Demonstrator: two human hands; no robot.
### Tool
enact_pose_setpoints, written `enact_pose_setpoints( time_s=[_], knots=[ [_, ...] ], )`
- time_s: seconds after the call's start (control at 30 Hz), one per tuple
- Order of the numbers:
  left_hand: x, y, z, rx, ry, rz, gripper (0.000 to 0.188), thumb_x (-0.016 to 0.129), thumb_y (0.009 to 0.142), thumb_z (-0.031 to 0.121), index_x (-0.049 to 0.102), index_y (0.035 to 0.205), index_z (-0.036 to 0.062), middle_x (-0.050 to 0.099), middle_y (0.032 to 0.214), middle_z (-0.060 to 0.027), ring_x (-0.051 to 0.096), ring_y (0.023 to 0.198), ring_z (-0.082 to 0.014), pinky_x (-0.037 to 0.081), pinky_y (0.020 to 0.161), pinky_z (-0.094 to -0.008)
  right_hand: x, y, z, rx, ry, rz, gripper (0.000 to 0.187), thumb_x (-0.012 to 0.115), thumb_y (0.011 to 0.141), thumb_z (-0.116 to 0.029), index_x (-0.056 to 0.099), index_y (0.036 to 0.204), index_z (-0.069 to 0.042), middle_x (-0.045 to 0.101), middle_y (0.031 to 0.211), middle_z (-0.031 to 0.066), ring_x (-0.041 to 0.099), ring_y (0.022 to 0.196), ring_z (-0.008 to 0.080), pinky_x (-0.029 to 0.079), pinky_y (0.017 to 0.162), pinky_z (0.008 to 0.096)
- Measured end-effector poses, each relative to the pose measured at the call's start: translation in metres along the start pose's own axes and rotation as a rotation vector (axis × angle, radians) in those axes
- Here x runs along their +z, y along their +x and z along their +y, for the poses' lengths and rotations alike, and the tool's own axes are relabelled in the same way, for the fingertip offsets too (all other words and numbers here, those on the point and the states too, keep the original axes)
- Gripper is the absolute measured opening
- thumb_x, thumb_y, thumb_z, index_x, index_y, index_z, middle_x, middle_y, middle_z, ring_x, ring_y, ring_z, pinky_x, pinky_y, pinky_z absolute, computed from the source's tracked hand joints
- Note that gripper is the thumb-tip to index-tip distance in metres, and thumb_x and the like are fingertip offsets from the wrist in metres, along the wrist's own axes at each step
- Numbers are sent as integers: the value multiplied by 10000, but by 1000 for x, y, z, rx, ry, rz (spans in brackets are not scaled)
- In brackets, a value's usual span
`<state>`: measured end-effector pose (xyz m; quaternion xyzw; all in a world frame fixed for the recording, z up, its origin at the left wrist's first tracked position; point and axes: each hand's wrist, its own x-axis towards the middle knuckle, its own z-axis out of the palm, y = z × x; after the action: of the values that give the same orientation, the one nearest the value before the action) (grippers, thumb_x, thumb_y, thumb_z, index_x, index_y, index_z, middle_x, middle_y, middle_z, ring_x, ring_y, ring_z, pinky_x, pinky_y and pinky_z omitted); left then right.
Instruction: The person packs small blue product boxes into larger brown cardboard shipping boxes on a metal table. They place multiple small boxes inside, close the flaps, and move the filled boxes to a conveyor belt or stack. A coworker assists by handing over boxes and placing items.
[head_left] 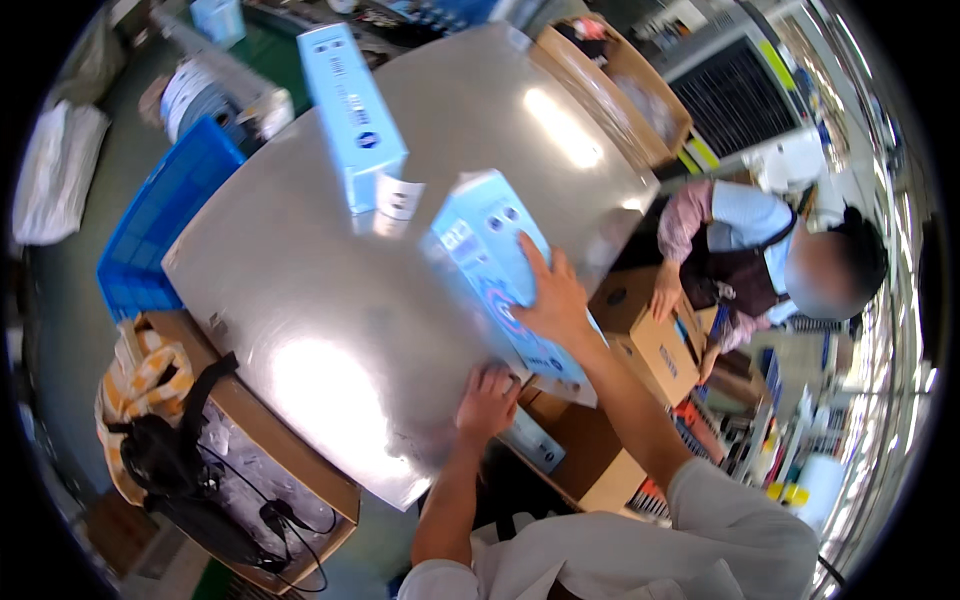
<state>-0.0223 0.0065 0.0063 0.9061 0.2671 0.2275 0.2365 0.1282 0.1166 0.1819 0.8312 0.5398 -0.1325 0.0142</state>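
Observation:
A light blue carton [500,262] lies slanted on the metal table, its lower end at the table's near right edge. My right hand [556,305] grips it from above, fingers spread over its printed upper face. Beside the carton's lower end, my left hand [487,402] rests on the table edge with its fingers laid forward, holding nothing that I can see. A second light blue carton [355,110] lies farther off on the table. At its near end a curled white paper label [398,198] sticks out.
The metal table [290,240] fills the middle. An open cardboard box [590,440] with a light blue carton [533,438] inside stands below its near right edge. A blue crate [160,220] and a box of clear plastic [245,470] stand left. At right, a person [745,250] handles another cardboard box [650,335].

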Motion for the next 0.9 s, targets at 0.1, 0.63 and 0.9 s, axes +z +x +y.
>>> enact_pose_setpoints(
  time_s=[0.1, 0.63, 0.9],
  knots=[
    [-10, 6, -3, 22, -48, -50, 485, 699, 684, 306, 581, 1110, 106, 496, 1176, -130, 439, 1161, -314, 316, 1043, -528, -21, -10, 24, -69, 221, -44, 969, 786, 624, -250, 278, 1449, -224, 452, 1252, 203, 502, 1118, 415, 478, 858, 475],
    [-223, 282, -165, -650, 796, 152, 642, 614, 807, 503, 422, 1382, 294, 391, 1394, -205, 382, 1263, -436, 355, 1027, -473, 207, -256, 220, 147, 218, 21, 861, 674, 528, -33, 466, 1341, -224, 484, 1254, 168, 452, 1177, 380, 352, 1003, 483],
    [-228, 257, -222, -706, 571, -89, 754, 613, 790, 544, 307, 1438, 313, 401, 1294, -350, 535, 1095, -489, 430, 936, -512, 274, -196, 204, 362, 495, -386, 694, 658, 670, -132, 464, 1334, -194, 555, 1228, 180, 520, 1141, 361, 432, 969, 422]
  ],
)
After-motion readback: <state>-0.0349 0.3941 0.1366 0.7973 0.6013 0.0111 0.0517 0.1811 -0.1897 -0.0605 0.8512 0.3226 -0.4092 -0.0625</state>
